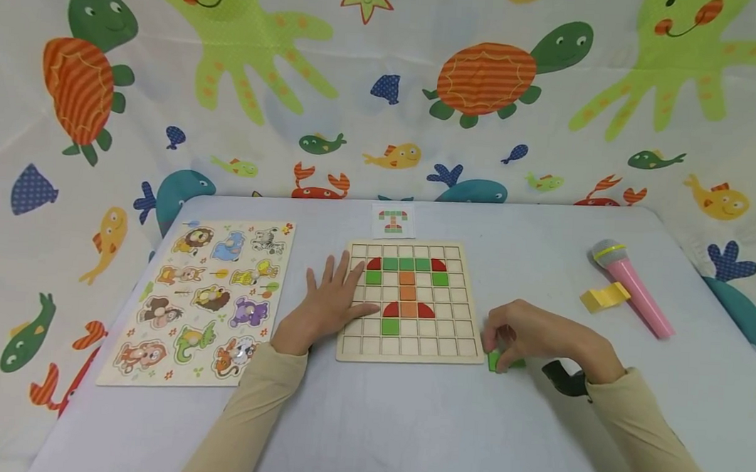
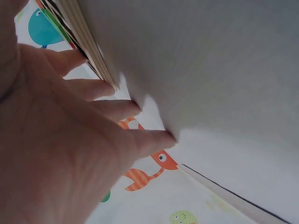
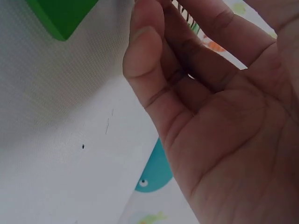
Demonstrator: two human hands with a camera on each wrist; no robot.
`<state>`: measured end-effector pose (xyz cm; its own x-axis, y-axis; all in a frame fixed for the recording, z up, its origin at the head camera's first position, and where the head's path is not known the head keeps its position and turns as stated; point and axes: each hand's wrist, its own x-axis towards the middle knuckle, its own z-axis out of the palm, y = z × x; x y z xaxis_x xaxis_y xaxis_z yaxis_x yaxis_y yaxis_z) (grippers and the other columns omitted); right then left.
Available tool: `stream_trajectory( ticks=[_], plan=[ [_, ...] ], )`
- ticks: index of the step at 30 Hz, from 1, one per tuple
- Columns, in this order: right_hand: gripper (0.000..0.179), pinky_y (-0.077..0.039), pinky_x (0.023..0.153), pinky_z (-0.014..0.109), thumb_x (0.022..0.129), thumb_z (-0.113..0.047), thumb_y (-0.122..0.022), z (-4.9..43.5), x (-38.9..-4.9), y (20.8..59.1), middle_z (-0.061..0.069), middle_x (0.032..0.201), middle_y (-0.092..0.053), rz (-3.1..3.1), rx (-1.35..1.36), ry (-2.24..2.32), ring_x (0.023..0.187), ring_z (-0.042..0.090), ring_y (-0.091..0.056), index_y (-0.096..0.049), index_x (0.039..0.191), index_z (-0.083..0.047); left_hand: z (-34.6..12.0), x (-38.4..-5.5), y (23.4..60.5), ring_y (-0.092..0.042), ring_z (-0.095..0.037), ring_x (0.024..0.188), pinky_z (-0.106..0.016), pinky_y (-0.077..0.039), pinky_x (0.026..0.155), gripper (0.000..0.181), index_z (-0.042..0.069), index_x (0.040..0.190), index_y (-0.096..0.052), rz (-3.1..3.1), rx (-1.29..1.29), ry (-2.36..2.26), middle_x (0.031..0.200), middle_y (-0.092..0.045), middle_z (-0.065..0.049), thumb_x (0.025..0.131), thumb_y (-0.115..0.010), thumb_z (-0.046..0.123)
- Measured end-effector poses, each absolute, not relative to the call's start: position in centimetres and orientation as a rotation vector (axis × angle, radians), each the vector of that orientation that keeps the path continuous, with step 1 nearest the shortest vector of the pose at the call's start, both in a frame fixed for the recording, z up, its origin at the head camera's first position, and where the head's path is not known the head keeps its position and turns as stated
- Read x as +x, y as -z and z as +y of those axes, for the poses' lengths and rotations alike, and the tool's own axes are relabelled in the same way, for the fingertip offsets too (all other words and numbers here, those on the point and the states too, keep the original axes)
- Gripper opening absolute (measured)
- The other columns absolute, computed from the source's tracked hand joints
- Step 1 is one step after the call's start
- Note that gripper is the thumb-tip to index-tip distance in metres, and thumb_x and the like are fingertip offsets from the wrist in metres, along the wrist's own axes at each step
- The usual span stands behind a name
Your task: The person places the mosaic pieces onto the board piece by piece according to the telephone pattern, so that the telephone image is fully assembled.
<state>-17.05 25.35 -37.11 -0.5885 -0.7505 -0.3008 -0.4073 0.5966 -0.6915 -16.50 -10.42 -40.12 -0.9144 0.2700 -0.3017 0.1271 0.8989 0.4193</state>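
My left hand point(image 1: 325, 310) lies spread at the left edge of a wooden grid board point(image 1: 452, 348), its thumb and index finger reaching over the board's squares. Set in the grid are red quarter-round pieces point(image 1: 438, 265), green square tiles point(image 1: 389, 327) and orange square tiles point(image 1: 407, 293). Right of the board, my right hand point(image 1: 530, 333) bends down to the table and pinches a green tile point(image 1: 492, 361) between thumb and fingers. Another green piece point(image 3: 63, 16) lies close beside these fingertips, partly hidden by the hand in the head view.
A small pattern card point(image 1: 393, 221) touches the board's far edge. An animal puzzle board point(image 1: 175, 304) lies to the left. On the right are a pink toy microphone point(image 1: 640, 300) and a yellow block point(image 1: 604, 298). A sea-animal cloth point(image 1: 358, 128) hangs behind the table.
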Motion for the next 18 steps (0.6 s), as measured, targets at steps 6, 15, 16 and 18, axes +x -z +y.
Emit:
stream_trajectory(
  ticks=[6, 15, 16, 18],
  plan=[
    [0.025, -0.053, 0.064, 0.023, 0.076, -0.009, -0.094, 25.4, -17.0, 36.9, -0.009, 0.077, -0.064, 2.169, -0.901, 0.814, 0.07, 0.007, -0.058, -0.07, 0.083, -0.015, -10.4, -16.5, 40.1, 0.012, -0.046, 0.158, -0.072, 0.01, 0.119, 0.092, 0.004, 0.167, -0.015, 2.714, 0.297, -0.563, 0.173, 0.006, -0.023, 0.104, -0.06, 0.053],
    [0.024, -0.055, 0.069, 0.025, 0.081, -0.005, -0.09, 24.1, -17.2, 35.7, -0.011, 0.08, -0.063, 2.178, -0.976, 0.766, 0.076, 0.007, -0.06, -0.069, 0.083, -0.017, -10.4, -16.5, 40.3, 0.012, -0.047, 0.157, -0.073, 0.01, 0.119, 0.091, 0.005, 0.168, -0.014, 2.707, 0.302, -0.547, 0.173, 0.007, -0.023, 0.104, -0.059, 0.053],
    [0.024, -0.056, 0.07, 0.025, 0.081, -0.004, -0.09, 23.8, -17.3, 35.5, -0.012, 0.082, -0.063, 2.192, -0.984, 0.758, 0.078, 0.007, -0.061, -0.069, 0.084, -0.017, -10.4, -16.5, 40.2, 0.011, -0.047, 0.157, -0.073, 0.009, 0.119, 0.091, 0.004, 0.168, -0.015, 2.709, 0.303, -0.552, 0.173, 0.006, -0.024, 0.104, -0.059, 0.052],
    [0.024, -0.058, 0.074, 0.026, 0.083, -0.003, -0.088, 23.2, -17.5, 35.1, -0.011, 0.084, -0.063, 2.215, -1.002, 0.75, 0.081, 0.008, -0.062, -0.069, 0.086, -0.017, -10.4, -16.5, 40.2, 0.011, -0.047, 0.157, -0.073, 0.009, 0.119, 0.091, 0.004, 0.168, -0.015, 2.709, 0.3, -0.553, 0.173, 0.006, -0.024, 0.104, -0.059, 0.052]
  ],
)
